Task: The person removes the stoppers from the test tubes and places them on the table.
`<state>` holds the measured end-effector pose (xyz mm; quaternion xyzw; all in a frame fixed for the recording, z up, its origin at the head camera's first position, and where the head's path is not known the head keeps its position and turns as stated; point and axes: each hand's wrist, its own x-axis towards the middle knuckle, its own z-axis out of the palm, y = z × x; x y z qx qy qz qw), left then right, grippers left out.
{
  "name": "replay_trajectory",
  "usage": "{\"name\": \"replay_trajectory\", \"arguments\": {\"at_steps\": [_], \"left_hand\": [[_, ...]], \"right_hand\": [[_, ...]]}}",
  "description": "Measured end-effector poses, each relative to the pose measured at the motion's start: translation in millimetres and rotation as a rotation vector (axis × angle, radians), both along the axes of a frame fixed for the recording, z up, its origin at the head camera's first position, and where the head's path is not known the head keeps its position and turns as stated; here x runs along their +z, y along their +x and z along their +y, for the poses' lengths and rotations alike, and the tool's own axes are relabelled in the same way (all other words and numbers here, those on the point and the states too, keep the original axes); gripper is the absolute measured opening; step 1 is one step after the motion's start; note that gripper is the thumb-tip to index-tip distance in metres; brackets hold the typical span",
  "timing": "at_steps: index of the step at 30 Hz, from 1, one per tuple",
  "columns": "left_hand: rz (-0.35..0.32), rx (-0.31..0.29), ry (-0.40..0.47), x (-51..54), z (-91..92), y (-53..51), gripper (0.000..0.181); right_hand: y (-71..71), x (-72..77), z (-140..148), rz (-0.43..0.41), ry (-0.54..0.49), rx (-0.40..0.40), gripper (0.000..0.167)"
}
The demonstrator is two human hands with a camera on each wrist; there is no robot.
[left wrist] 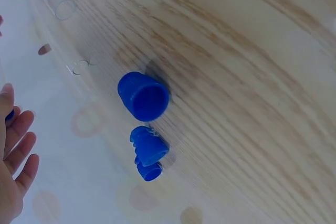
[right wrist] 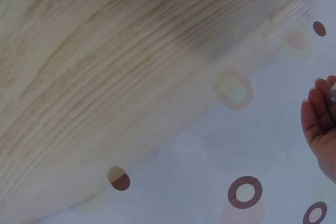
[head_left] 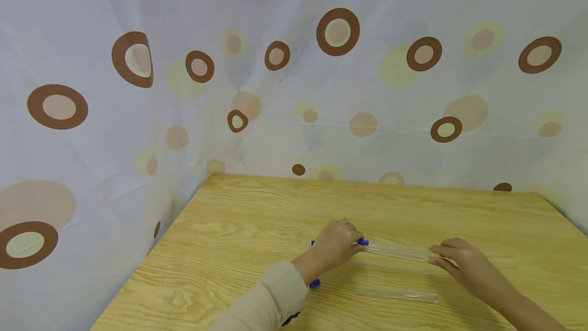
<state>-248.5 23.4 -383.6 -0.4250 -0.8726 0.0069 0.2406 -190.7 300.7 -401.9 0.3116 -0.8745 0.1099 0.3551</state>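
In the head view my left hand (head_left: pixel 337 243) pinches a blue stopper (head_left: pixel 363 242) at the left end of a clear test tube (head_left: pixel 397 250). The fingertips of my right hand (head_left: pixel 464 265) pinch the tube's right end. Below it on the table lie another clear tube (head_left: pixel 390 268), hard to make out, and a third clear tube (head_left: pixel 409 295). Beside my left wrist sits a blue stopper (head_left: pixel 314 283); a further blue piece (head_left: pixel 313 242) is mostly hidden behind that hand. In the left wrist view, a large hollow blue stopper (left wrist: pixel 143 96) and smaller ribbed ones (left wrist: pixel 148 146) stand out.
A wood-grain table (head_left: pixel 239 229) carries everything. Behind it and along its left side hangs a pale curtain (head_left: pixel 285 91) with brown, peach and yellow circles. Clear tube ends (right wrist: pixel 287 13) show at the top right of the right wrist view.
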Motion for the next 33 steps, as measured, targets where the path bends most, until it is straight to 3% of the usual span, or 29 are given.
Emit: {"name": "replay_trajectory", "arguments": {"at_steps": [8,18,33], "left_hand": [[0.0,-0.001,0.005,-4.0,-11.2,-0.9,0.024],[0.034,0.006,0.007,-4.3,-24.5,-1.6,0.024],[0.064,0.031,-0.035,-2.9,-27.4,1.8,0.023]], "right_hand": [[-4.8,-4.4,-9.2,-0.01,-0.014,0.031,0.021],[-6.4,-1.0,-23.2,-0.055,0.007,0.0,0.02],[-11.5,-0.3,-28.8,-0.045,0.004,-0.002,0.019]]}}
